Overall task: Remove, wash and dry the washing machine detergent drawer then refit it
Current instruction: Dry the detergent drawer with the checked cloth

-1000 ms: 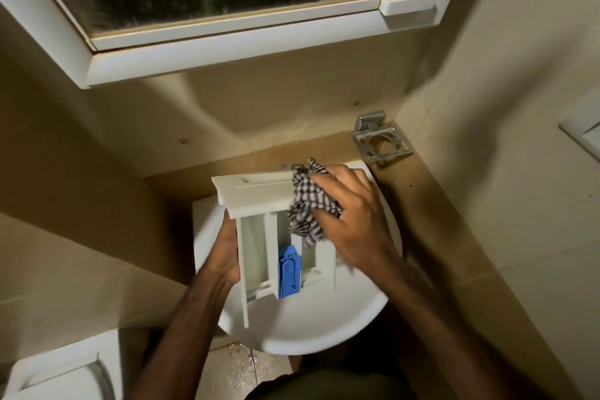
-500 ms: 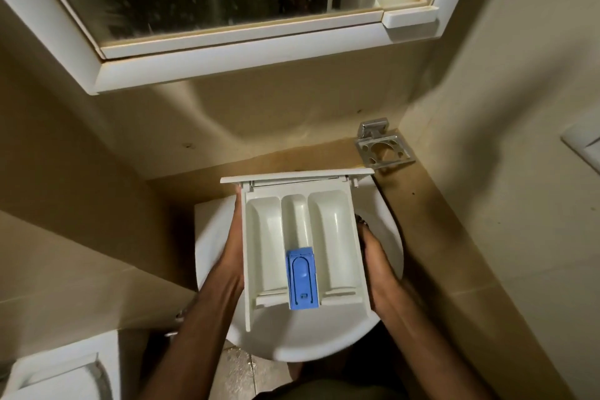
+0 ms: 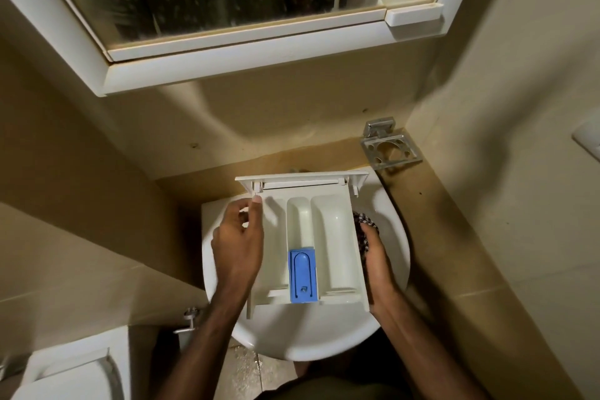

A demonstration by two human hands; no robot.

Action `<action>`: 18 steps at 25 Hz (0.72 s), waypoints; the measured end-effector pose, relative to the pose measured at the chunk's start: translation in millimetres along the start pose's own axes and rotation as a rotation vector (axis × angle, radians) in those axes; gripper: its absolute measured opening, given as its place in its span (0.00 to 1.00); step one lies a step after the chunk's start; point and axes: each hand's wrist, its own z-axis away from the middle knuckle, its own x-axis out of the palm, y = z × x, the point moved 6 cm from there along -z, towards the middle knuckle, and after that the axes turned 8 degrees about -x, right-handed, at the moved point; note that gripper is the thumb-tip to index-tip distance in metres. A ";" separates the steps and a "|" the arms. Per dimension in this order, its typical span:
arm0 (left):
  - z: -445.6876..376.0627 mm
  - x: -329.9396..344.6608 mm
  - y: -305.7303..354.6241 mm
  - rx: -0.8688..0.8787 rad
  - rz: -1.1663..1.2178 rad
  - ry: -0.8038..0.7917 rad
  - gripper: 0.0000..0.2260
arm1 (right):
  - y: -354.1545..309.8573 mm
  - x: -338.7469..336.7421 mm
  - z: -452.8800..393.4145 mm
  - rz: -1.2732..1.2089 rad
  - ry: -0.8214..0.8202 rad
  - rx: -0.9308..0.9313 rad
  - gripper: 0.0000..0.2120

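Detergent drawer [image 3: 311, 237] held level over washbasin [image 3: 389, 204], long axis toward person, front panel away. Right hand [image 3: 378, 265] grips right wall with checked cloth [image 3: 363, 227]. Left hand [image 3: 238, 243] at left wall, fingers loosely curled, grip unclear.

- Beige wall [image 3: 292, 114] straight ahead, plain, dim warm light; a second beige wall [image 3: 519, 107] meets it at the right-hand corner.
- White-framed mirror cabinet [image 3: 246, 65] mounted high, glass dark and spotted, small white ledge [image 3: 414, 14] at its lower right.
- Chrome holder [image 3: 388, 148] with round openings fixed near the corner.
- White round washbasin [image 3: 311, 341] below, set against a tan band [image 3: 431, 204] of tiling.
- White toilet cistern [image 3: 68, 367] at lower left, metal valve [image 3: 190, 318] just beside it.
- Speckled floor tiles [image 3: 246, 373] under the basin.
- White plate [image 3: 587, 136] on the right wall edge.
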 end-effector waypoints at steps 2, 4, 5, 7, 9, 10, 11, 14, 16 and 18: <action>13.2 12.8 -9.3 -0.066 -0.130 -0.139 0.37 | -0.9 8.7 0.8 -0.019 -0.015 -0.018 0.19; 24.8 21.5 -17.4 -0.122 -0.142 -0.223 0.49 | -4.2 15.3 3.3 -0.007 -0.023 -0.070 0.18; 26.6 24.2 -21.2 -0.143 -0.153 -0.241 0.50 | -8.8 16.8 7.1 0.001 -0.012 -0.099 0.17; 25.0 26.7 -26.3 -0.134 -0.231 -0.264 0.43 | -13.7 17.8 14.1 0.014 0.014 -0.131 0.15; 22.8 29.0 -27.4 -0.120 -0.335 -0.304 0.34 | -17.6 20.6 21.7 0.052 0.005 -0.187 0.13; 22.7 30.5 -29.4 -0.130 -0.362 -0.314 0.31 | -19.1 24.6 27.0 0.074 -0.005 -0.213 0.12; 23.3 31.5 -31.5 -0.140 -0.371 -0.319 0.31 | -21.9 29.6 32.4 0.081 -0.012 -0.243 0.12; 25.7 39.7 -37.9 -0.218 -0.284 -0.409 0.38 | -32.8 44.3 47.7 0.137 -0.052 -0.382 0.14; 26.9 39.3 -43.1 -0.231 -0.254 -0.462 0.38 | -41.6 52.9 56.8 0.252 -0.097 -0.526 0.16; 24.3 33.6 -48.0 -0.205 -0.281 -0.436 0.30 | -47.5 59.9 66.1 0.342 -0.180 -0.647 0.21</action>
